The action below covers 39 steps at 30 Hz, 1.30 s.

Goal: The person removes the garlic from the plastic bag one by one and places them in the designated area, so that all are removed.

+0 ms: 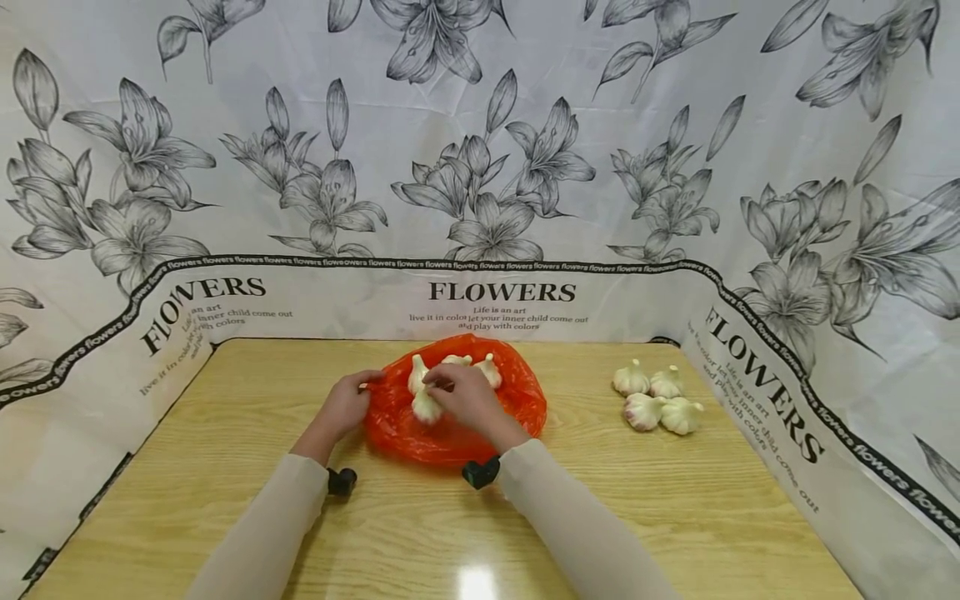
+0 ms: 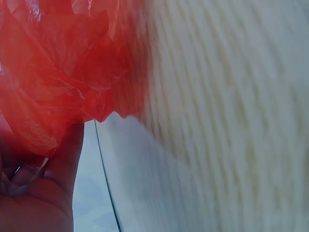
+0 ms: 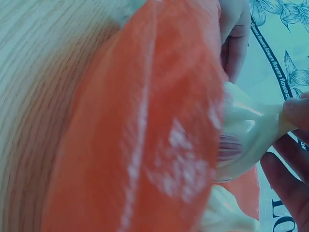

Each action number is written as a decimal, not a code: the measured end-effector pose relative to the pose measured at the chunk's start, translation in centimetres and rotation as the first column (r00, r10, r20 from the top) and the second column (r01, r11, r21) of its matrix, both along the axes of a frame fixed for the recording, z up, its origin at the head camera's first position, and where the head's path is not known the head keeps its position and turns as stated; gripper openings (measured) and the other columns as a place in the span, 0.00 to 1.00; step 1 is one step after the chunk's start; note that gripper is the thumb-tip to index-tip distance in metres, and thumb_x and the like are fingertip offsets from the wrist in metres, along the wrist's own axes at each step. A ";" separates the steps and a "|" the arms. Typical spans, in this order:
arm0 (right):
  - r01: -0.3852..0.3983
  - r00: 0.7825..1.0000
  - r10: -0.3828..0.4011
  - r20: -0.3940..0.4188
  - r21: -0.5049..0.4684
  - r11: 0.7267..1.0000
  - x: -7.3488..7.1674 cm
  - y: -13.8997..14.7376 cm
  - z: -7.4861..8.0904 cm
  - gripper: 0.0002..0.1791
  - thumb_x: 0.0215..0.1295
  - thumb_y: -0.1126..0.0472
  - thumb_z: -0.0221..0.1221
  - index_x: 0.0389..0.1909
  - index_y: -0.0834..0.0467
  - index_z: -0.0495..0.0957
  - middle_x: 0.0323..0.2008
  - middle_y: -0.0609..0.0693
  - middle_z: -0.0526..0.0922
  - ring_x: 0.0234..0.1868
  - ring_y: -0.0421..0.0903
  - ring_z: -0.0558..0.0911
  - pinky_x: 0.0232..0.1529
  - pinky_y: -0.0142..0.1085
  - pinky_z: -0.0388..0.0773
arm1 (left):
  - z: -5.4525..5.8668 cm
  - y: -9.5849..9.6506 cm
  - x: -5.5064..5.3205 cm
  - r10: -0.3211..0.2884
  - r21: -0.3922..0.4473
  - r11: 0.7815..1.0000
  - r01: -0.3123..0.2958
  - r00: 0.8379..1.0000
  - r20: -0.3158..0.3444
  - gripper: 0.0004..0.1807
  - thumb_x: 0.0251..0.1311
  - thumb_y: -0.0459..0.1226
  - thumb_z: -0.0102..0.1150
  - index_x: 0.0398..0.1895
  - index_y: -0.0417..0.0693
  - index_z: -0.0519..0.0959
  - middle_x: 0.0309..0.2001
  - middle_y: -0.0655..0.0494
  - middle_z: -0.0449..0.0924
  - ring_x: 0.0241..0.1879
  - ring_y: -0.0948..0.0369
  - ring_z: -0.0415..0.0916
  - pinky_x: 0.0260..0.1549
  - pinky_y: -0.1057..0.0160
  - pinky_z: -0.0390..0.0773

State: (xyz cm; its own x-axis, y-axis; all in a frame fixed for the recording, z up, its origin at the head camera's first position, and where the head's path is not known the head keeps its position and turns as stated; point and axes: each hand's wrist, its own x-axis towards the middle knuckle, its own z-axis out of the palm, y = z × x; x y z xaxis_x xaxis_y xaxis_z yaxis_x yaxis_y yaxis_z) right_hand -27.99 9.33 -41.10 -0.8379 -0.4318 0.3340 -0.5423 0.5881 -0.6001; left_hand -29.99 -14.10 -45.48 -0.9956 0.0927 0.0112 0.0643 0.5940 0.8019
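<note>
A red plastic bag [image 1: 405, 437] lies spread open near the back of the wooden table. My left hand [image 1: 347, 407] grips the bag's left edge; in the left wrist view the thin plastic [image 2: 58, 72] bunches over its fingers. With thumb and fingertips, my right hand [image 1: 468, 398] pinches a garlic bulb [image 1: 427, 407] by its stem above the bag. The right wrist view shows that bulb [image 3: 248, 128] partly hidden behind the bag's raised side. Other garlic bulbs [image 1: 490, 372] sit inside the bag, one of them [image 1: 417, 373] just behind the held one.
Several garlic bulbs [image 1: 642, 411] are grouped on the table's right side, apart from the bag. A white cloth printed with flowers [image 1: 495, 304] stands along the back and both sides of the wooden table [image 1: 405, 533].
</note>
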 end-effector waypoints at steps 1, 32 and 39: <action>0.007 1.000 -0.007 0.000 0.000 1.000 0.0 0.2 0.1 0.09 0.62 0.63 0.63 0.43 0.56 0.83 0.40 0.48 0.86 0.42 0.44 0.85 0.45 0.33 0.83 | 0.0 0.0 0.0 0.003 0.003 1.000 -0.003 1.000 0.005 0.25 0.67 0.27 0.38 0.65 0.46 0.71 0.66 0.42 0.69 0.57 0.48 0.72 0.46 0.57 0.80; 0.132 0.985 -0.138 -0.103 -0.066 0.989 1.7 5.9 2.1 0.08 0.59 0.64 0.66 0.40 0.56 0.84 0.39 0.47 0.87 0.38 0.44 0.85 0.41 0.36 0.84 | 0.0 -0.4 0.4 0.011 0.008 1.000 -0.012 0.999 0.046 0.25 0.68 0.28 0.38 0.67 0.46 0.69 0.67 0.43 0.67 0.61 0.47 0.69 0.56 0.50 0.78; 0.172 0.979 -0.176 -0.104 -0.050 0.984 2.2 7.2 2.2 0.09 0.59 0.63 0.66 0.41 0.54 0.84 0.41 0.47 0.87 0.38 0.44 0.85 0.41 0.36 0.84 | -0.2 -0.4 0.4 0.012 0.012 1.000 -0.012 0.999 0.044 0.26 0.67 0.27 0.37 0.67 0.46 0.70 0.67 0.42 0.67 0.59 0.47 0.69 0.56 0.51 0.78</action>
State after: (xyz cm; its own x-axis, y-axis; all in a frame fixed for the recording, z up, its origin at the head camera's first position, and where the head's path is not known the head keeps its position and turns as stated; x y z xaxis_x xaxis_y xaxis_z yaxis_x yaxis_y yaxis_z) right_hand -25.84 16.50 -38.91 -0.8574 -0.2668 0.4402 -0.4962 0.6558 -0.5690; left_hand -29.61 -14.53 -45.66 -0.9962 0.0807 -0.0316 0.0217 0.5848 0.8109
